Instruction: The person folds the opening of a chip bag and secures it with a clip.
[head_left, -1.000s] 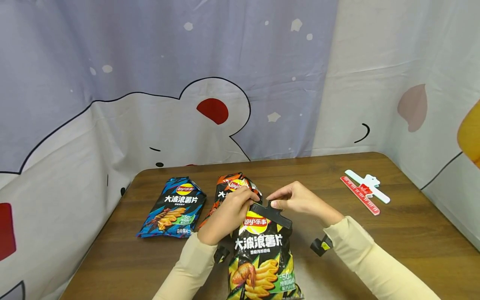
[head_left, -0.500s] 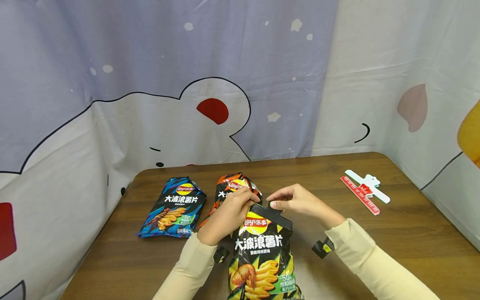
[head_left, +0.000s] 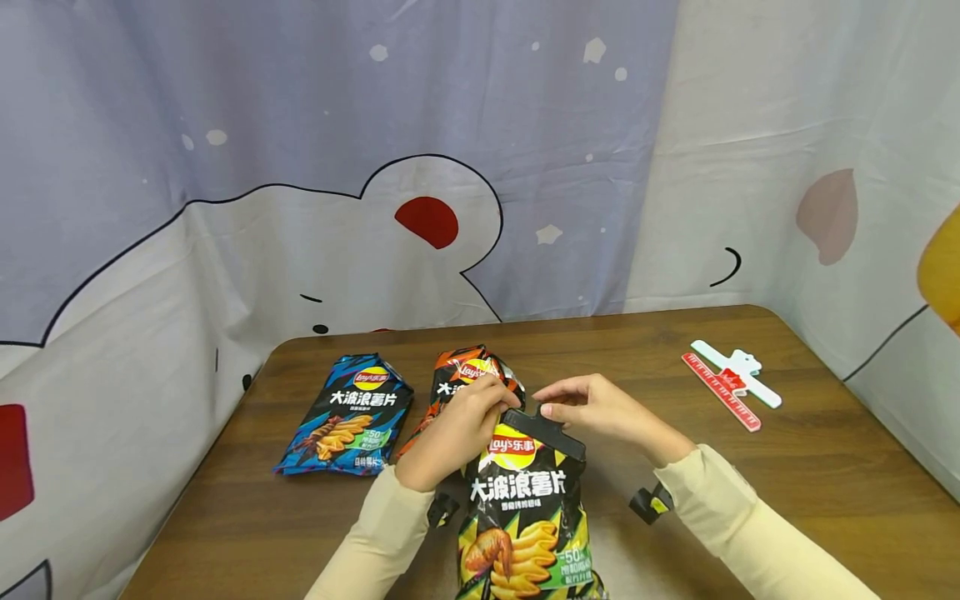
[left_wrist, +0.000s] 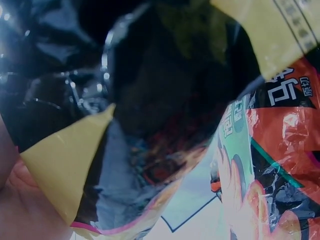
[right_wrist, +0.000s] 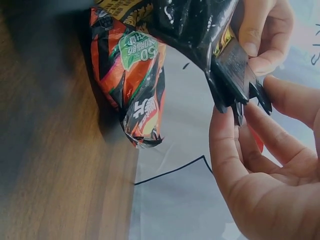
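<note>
A black and yellow bag of chips [head_left: 517, 517] stands upright in front of me, with a black bag clip [head_left: 543, 432] lying across its top edge. My left hand [head_left: 465, 433] pinches the bag's top left corner beside the clip's end. With thumb and fingers my right hand [head_left: 600, 412] pinches the clip's handle; the right wrist view shows the black clip [right_wrist: 237, 80] around the bag's top, both hands close together there. The left wrist view is mostly filled by the bag's dark, shiny back [left_wrist: 170, 65].
Behind the left hand lies an orange chip bag [head_left: 442, 387], partly hidden. A blue chip bag [head_left: 348, 417] lies farther left on the wooden table [head_left: 247, 517]. At the right are a white clip [head_left: 761, 392] and a red clip [head_left: 720, 390]. A printed curtain [head_left: 562, 167] hangs behind.
The right wrist and forearm have shifted slightly down and right, the fingers staying at the clip's handle. The left hand and bag have hardly moved.
</note>
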